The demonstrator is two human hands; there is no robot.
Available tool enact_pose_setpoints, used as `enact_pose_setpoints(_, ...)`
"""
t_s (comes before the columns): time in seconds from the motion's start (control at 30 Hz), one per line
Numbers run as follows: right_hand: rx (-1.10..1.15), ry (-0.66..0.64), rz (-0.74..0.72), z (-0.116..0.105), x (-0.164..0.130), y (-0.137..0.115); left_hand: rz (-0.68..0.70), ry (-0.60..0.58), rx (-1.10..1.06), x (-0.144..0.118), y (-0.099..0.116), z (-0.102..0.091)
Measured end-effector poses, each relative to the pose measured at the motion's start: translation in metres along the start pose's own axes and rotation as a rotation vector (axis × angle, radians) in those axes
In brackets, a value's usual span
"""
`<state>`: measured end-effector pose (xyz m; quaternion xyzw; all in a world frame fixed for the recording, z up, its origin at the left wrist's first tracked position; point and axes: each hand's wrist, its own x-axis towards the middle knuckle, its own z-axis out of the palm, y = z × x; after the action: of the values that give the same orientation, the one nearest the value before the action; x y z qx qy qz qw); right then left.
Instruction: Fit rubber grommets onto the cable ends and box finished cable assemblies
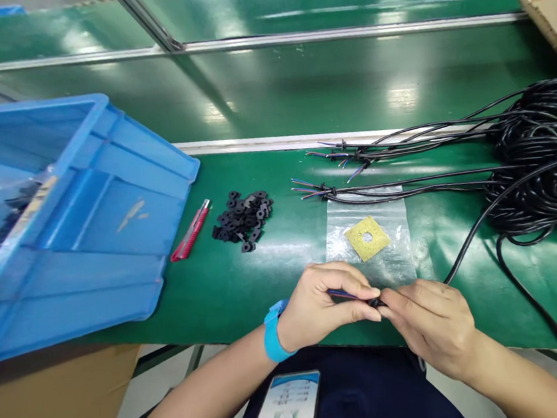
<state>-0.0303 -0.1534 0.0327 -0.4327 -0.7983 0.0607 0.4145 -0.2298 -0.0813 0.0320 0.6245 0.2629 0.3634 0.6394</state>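
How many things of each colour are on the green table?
Blue: 1, the bin.
Red: 1, the utility knife.
Yellow: 1, the square pad in a clear bag.
Black: 2, the pile of small parts and the cable coil.
Total: 5.

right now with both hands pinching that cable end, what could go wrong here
1. The left hand and right hand work at the table edge; a small black piece dropped there could fall to the floor.
2. The black cable runs back into a tangled coil; pulling may snag it or drag it.
3. The red utility knife lies loose beside the pile of black pieces, within reach of a careless grab.
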Motion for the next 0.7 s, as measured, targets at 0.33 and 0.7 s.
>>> enact_pose_setpoints(0.33,-0.163,-0.106,0.015,-0.007,0.0,0.01,-0.197,0.215,-0.223,0.001,-0.001,-0.002)
enact_pose_setpoints(0.7,-0.077,-0.134,-0.062,-0.012,0.015,0.01,0.052,0.093,0.122,0.001,0.006,-0.002)
